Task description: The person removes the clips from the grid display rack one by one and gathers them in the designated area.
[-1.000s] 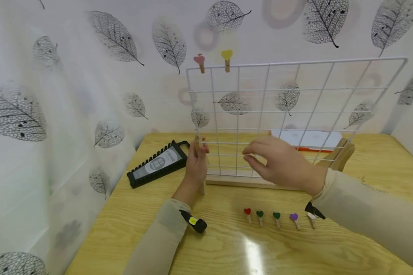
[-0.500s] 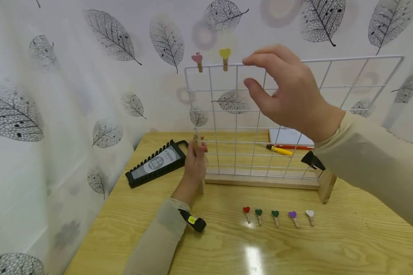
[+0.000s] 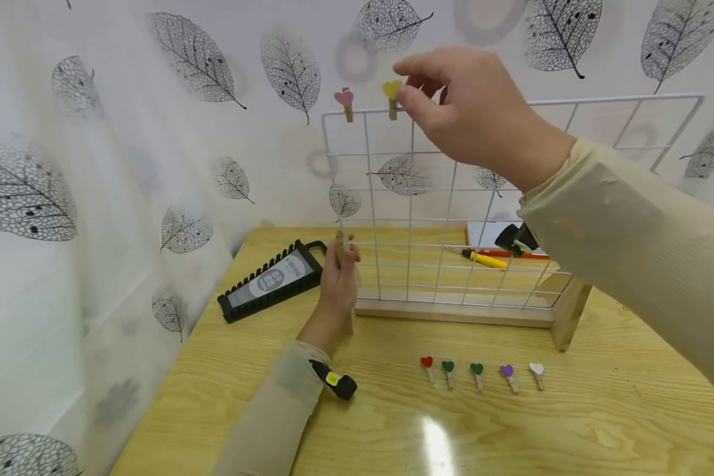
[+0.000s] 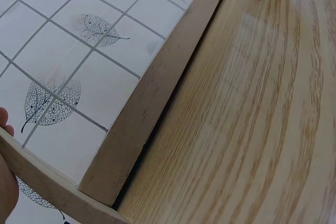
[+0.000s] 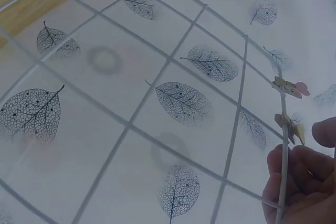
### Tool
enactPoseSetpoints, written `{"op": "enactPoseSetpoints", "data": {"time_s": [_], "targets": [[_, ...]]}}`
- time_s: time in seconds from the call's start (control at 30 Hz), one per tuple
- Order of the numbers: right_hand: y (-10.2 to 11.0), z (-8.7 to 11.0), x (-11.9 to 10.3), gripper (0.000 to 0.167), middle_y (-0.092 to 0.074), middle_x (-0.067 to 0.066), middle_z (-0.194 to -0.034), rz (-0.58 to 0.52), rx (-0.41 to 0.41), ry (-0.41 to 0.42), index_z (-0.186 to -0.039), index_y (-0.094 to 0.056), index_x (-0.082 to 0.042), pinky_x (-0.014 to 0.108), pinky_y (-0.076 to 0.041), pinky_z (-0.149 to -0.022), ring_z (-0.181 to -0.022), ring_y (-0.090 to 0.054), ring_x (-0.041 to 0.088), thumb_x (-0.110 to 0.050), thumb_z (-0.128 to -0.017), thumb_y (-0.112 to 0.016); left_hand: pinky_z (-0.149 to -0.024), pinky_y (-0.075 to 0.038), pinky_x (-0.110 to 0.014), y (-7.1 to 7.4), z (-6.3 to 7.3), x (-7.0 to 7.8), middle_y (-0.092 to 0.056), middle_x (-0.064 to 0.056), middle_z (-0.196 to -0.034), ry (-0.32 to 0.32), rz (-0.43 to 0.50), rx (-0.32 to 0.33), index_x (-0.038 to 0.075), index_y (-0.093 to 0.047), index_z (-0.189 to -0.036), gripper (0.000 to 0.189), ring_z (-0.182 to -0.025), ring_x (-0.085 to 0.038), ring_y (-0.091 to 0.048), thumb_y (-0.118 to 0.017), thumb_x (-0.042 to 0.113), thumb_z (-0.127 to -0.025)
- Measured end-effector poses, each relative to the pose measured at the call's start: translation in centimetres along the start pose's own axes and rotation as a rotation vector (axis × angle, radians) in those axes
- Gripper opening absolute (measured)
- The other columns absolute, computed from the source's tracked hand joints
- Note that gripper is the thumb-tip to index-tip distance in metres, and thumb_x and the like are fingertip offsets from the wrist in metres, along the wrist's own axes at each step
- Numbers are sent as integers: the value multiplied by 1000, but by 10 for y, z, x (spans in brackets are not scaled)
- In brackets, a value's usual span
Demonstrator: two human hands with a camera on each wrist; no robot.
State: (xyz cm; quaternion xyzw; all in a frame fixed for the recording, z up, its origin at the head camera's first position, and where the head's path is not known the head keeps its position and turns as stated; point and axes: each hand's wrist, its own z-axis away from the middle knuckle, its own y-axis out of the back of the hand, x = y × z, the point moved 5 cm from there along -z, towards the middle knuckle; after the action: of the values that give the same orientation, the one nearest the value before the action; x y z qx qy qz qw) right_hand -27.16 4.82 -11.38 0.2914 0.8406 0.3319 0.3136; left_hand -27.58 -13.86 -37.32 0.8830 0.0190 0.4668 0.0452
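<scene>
My left hand [image 3: 338, 281] grips the wooden side post [image 4: 50, 184] of a stand that bears a white wire grid [image 3: 408, 192]. At the grid's top edge my right hand [image 3: 473, 106] is beside a yellow heart clothespin [image 3: 392, 91], thumb and fingers parted; in the right wrist view a gap shows between thumb and clip. A pink heart clothespin [image 3: 344, 99] is clipped farther left on the same top wire. In front of the stand lie a red heart clothespin [image 3: 427, 363], two green ones [image 3: 448, 367], a purple one [image 3: 508, 372] and a white one [image 3: 537, 370].
A black toothed holder [image 3: 270, 281] lies left of the stand. Behind the grid are a yellow-handled screwdriver [image 3: 486, 260], a red pen-like item [image 3: 500, 252] and a white sheet [image 3: 482, 233]. The stand's wooden base bar [image 3: 452, 312] runs across the table [image 3: 381, 423].
My right hand has risen from the grid's lower middle to its top edge, then shifted left to the yellow heart clothespin. The left hand keeps its hold on the post.
</scene>
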Motion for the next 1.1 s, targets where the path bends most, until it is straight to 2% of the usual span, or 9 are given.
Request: {"op": "enactPoseSetpoints", "data": {"time_s": [0.17, 0.3, 0.47, 0.67, 0.87, 1.1], "targets": [[-3, -3, -2, 36, -70, -3, -105, -17, -61, -56, -133, -67, -18, 23, -41, -77, -94, -57, 8, -36, -106, -52, -86, -30, -31, 0, -1, -1, -43, -35, -101, 2, 7, -4, -12, -39, -131, 70, -90, -31, -38, -33, 49, -98], [-4, -2, -3, 31, -71, -4, -105, -72, -41, -111, -124, -71, -18, 23, -41, -76, -94, -57, 7, -37, -104, -56, -75, -30, -27, 0, -1, -2, -44, -34, -102, 8, -16, 6, -10, -40, -132, 66, -78, -18, -34, -32, 47, -100], [-5, 3, -2, 27, -72, -2, -106, -170, -6, -139, -118, -73, -15, 25, -41, -70, -90, -59, 9, -33, -101, -63, -72, -29, -28, 1, 2, -2, -45, -35, -102, 14, -36, 20, -9, -41, -132, 65, -77, -11, -33, -32, 47, -99], [-4, 5, -1, 26, -73, -1, -104, -156, 28, -126, -115, -74, -14, 24, -40, -67, -87, -59, 9, -33, -100, -65, -71, -27, -29, 0, 1, 0, -45, -34, -102, -8, -28, 1, -9, -41, -131, 66, -77, -13, -31, -32, 48, -99], [-3, 7, -1, 20, -75, -3, -101, -124, 89, -90, -108, -77, -16, 23, -39, -61, -67, -53, 13, -31, -99, -66, -71, -28, -28, 0, -1, 0, -45, -34, -101, -6, -22, -12, -11, -40, -130, 66, -76, -13, -31, -32, 46, -99], [-1, 9, -2, 17, -75, -5, -97, -164, 166, -47, -104, -79, -15, 24, -39, -63, -67, -51, 14, -26, -99, -67, -71, -28, -27, 0, 0, 0, -45, -33, -101, -10, -34, -5, -10, -40, -130, 65, -75, -11, -32, -32, 47, -100]]}}
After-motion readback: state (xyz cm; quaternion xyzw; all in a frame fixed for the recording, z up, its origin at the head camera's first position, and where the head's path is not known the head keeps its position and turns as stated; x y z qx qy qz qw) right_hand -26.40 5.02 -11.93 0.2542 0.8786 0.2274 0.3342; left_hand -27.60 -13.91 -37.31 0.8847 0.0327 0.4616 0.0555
